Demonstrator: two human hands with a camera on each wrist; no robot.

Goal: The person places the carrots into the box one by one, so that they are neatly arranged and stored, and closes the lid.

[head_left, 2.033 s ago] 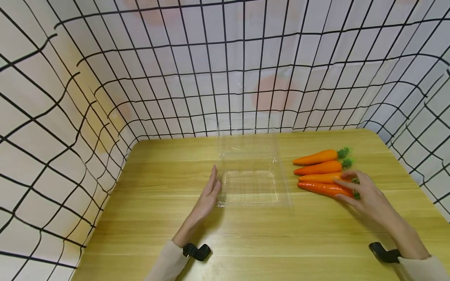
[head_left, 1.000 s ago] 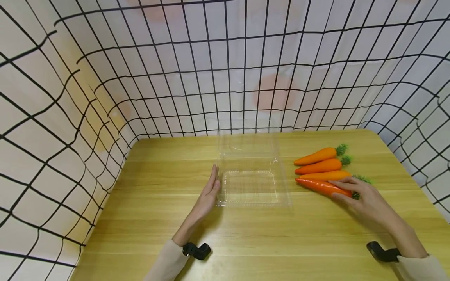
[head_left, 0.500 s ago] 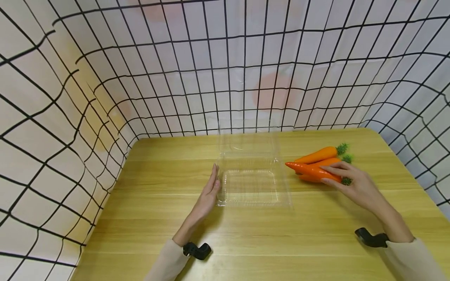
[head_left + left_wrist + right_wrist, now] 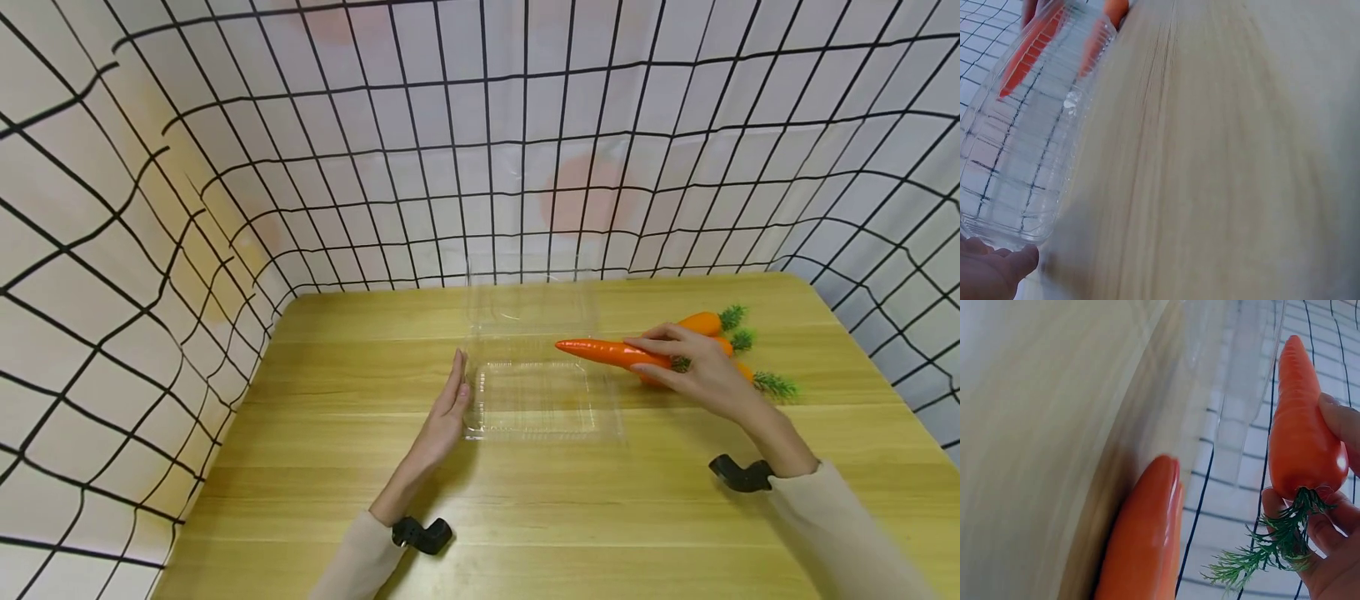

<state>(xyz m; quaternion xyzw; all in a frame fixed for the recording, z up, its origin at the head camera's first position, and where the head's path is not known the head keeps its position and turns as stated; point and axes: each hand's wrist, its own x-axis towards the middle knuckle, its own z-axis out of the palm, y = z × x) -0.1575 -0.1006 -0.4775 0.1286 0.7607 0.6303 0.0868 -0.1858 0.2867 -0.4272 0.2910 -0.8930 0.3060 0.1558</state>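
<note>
Beige cloth makes the left sleeve [image 4: 358, 560] and the right sleeve [image 4: 840, 525], which are nearest, well apart from the fingers. At each wrist there is a small black device [image 4: 742, 473]. The wooden bench [image 4: 525, 517] lies below the fingers. The left hand [image 4: 441, 421] has its fingers straight, along the left wall of a clear plastic box [image 4: 540, 435], and it touches this wall. Because they are seen from the side, I cannot tell if these fingers are a little spread. The right hand [image 4: 701, 373] pinches the thick end of an orange carrot [image 4: 600, 351] between thumb and fingers. This carrot is lifted above the bench; its tip points left from the fingers, over the right part of the box. Its green leaves [image 4: 1272, 540] hang beside the right fingers. Three other carrots [image 4: 701, 323] lie on the bench, partly hidden behind the right hand. Beyond the left fingers, the box's lid [image 4: 532, 304] is folded back. Farthest from all the fingers stands a black grid [image 4: 521, 150] before pale cloth.
</note>
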